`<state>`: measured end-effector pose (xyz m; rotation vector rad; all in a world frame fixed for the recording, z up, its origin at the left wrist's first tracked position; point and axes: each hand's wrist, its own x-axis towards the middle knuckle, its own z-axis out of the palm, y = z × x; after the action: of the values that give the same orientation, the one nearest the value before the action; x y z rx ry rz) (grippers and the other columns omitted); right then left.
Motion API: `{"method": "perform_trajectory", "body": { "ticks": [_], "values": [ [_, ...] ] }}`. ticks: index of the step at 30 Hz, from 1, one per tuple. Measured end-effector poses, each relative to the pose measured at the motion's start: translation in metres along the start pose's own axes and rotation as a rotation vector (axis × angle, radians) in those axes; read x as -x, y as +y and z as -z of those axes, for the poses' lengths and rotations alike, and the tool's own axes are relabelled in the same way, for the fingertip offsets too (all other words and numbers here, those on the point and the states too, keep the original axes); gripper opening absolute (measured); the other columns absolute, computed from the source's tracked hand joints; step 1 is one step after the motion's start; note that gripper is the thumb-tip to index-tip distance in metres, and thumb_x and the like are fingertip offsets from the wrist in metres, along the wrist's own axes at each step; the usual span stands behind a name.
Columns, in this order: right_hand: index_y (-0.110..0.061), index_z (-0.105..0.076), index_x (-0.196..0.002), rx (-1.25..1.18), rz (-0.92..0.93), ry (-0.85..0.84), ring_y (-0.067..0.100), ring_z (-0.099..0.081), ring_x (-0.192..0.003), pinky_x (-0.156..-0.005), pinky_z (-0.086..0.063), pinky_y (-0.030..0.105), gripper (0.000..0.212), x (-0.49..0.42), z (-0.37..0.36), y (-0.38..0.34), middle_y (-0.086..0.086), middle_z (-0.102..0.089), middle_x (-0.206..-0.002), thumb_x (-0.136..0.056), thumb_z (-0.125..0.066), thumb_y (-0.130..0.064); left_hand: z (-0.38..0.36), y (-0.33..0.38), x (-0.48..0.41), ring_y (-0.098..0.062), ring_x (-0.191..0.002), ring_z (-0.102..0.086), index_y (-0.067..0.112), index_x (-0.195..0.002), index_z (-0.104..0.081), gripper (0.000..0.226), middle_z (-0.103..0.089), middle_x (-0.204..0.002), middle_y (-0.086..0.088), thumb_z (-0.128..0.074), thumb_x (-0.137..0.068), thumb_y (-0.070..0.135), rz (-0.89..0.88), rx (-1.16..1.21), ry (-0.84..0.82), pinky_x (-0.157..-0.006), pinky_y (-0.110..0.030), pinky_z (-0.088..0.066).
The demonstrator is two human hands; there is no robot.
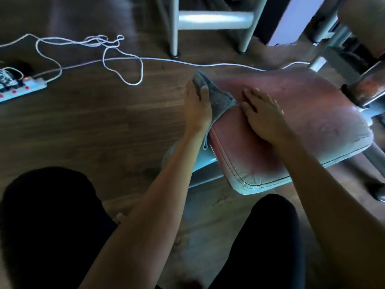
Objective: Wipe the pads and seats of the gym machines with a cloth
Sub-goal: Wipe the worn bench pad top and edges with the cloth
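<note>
The gray cloth (218, 97) lies over the side edge of the red seat (302, 105), folded round the rim. The left hand (198, 107) grips it there. The thumb sits on top of the cloth and the other fingers curl down the side, mostly out of sight. Just to the right of those fingers, the right hand (264, 115) lies flat on the seat. Its fingers (250, 97) are straight and a little apart, holding nothing.

It looks like the edge of this seat is being wiped while the flat hand keeps it steady. The next move probably calls for sliding the cloth along the rim, then across the top, pressing down.

Beyond the fingers a white cable (133, 59) loops over the wood floor (104, 122) to a power strip (23, 88). Another pad (362, 24), far to the right, is cut off and blurry — and the seat's underside is hidden.
</note>
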<state>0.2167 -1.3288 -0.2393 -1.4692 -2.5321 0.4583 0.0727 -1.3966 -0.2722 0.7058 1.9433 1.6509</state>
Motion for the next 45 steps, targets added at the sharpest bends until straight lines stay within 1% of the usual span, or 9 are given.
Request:
{"method": "perform_trajectory", "body": {
  "ticks": [3, 8, 12, 19, 23, 30, 34, 39, 45],
  "values": [
    [-0.031, -0.029, -0.153, 0.049, 0.04, 0.037, 0.023, -0.021, -0.148, -0.119, -0.012, 0.042, 0.049, 0.007, -0.005, 0.001, -0.003, -0.021, -0.162, -0.105, -0.031, -0.041, -0.002, -0.005, 0.015, -0.034, -0.139, -0.037, -0.006, -0.145, -0.038, 0.064, -0.039, -0.148, -0.025, -0.044, -0.097, 0.036, 0.099, 0.1, 0.107, -0.118, -0.042, -0.026],
    [-0.027, -0.032, -0.152, 0.063, 0.08, 0.089, 0.024, -0.024, -0.147, -0.119, -0.012, 0.042, 0.049, 0.007, -0.008, 0.004, 0.001, -0.026, -0.161, -0.105, -0.032, -0.038, -0.011, -0.009, 0.058, -0.024, -0.126, -0.048, 0.0, -0.138, -0.046, 0.046, -0.051, -0.133, -0.013, -0.049, -0.099, 0.023, 0.002, 0.242, 0.201, -0.112, -0.044, -0.037],
    [-0.027, -0.033, -0.152, 0.073, 0.08, 0.079, 0.026, -0.025, -0.146, -0.119, -0.012, 0.041, 0.049, 0.007, -0.009, 0.005, 0.001, -0.025, -0.161, -0.105, -0.033, -0.037, -0.02, -0.012, 0.098, -0.014, -0.151, -0.02, 0.007, -0.156, -0.021, 0.059, -0.023, -0.164, -0.007, -0.039, -0.103, 0.026, 0.009, 0.238, 0.127, -0.125, -0.041, -0.017],
    [-0.025, -0.03, -0.153, 0.097, 0.081, 0.08, 0.025, -0.022, -0.147, -0.12, -0.009, 0.04, 0.05, 0.006, -0.01, 0.004, 0.003, -0.023, -0.162, -0.105, -0.03, -0.037, -0.037, -0.016, 0.186, 0.001, -0.147, -0.01, 0.015, -0.158, -0.018, 0.063, -0.012, -0.162, 0.006, -0.035, -0.101, 0.035, 0.053, 0.186, 0.182, -0.125, -0.032, -0.012],
    [-0.024, -0.029, -0.154, 0.11, 0.087, 0.076, 0.023, -0.02, -0.148, -0.12, -0.009, 0.04, 0.05, 0.005, -0.01, 0.004, 0.002, -0.021, -0.162, -0.105, -0.028, -0.037, -0.033, -0.011, 0.181, -0.003, -0.148, -0.016, 0.015, -0.158, -0.017, 0.063, -0.018, -0.162, 0.002, -0.035, -0.101, 0.033, 0.027, 0.211, 0.148, -0.124, -0.028, -0.014],
    [-0.024, -0.028, -0.154, 0.105, 0.07, 0.072, 0.022, -0.017, -0.15, -0.121, -0.007, 0.04, 0.05, 0.005, -0.013, 0.003, 0.003, -0.021, -0.163, -0.105, -0.028, -0.036, -0.028, -0.02, 0.14, -0.012, -0.144, -0.033, 0.016, -0.156, -0.029, 0.061, -0.036, -0.155, -0.003, -0.038, -0.099, 0.038, 0.051, 0.295, 0.175, -0.121, -0.043, -0.028],
    [-0.024, -0.026, -0.155, 0.109, 0.077, 0.075, 0.02, -0.015, -0.15, -0.122, -0.006, 0.04, 0.051, 0.006, -0.013, 0.005, 0.003, -0.019, -0.163, -0.105, -0.026, -0.037, -0.029, -0.02, 0.204, 0.0, -0.148, -0.021, 0.021, -0.157, -0.023, 0.056, -0.027, -0.161, 0.009, -0.042, -0.105, 0.026, -0.025, 0.298, 0.118, -0.124, -0.038, -0.022],
    [-0.024, -0.024, -0.155, 0.109, 0.065, 0.049, 0.019, -0.011, -0.151, -0.122, -0.004, 0.039, 0.051, 0.006, -0.013, 0.004, 0.002, -0.016, -0.164, -0.106, -0.025, -0.037, -0.024, -0.016, 0.14, -0.013, -0.15, -0.024, 0.011, -0.156, -0.026, 0.057, -0.031, -0.161, -0.003, -0.04, -0.102, 0.023, -0.032, 0.266, 0.164, -0.123, -0.043, -0.022],
    [-0.024, -0.024, -0.155, 0.113, 0.066, 0.05, 0.018, -0.011, -0.151, -0.122, -0.003, 0.039, 0.051, 0.007, -0.013, 0.004, 0.003, -0.016, -0.164, -0.106, -0.024, -0.038, -0.027, -0.017, 0.195, -0.001, -0.151, -0.011, 0.019, -0.158, -0.017, 0.06, -0.017, -0.165, 0.011, -0.041, -0.104, 0.027, -0.048, 0.294, 0.094, -0.126, -0.037, -0.013]
  ]
}}
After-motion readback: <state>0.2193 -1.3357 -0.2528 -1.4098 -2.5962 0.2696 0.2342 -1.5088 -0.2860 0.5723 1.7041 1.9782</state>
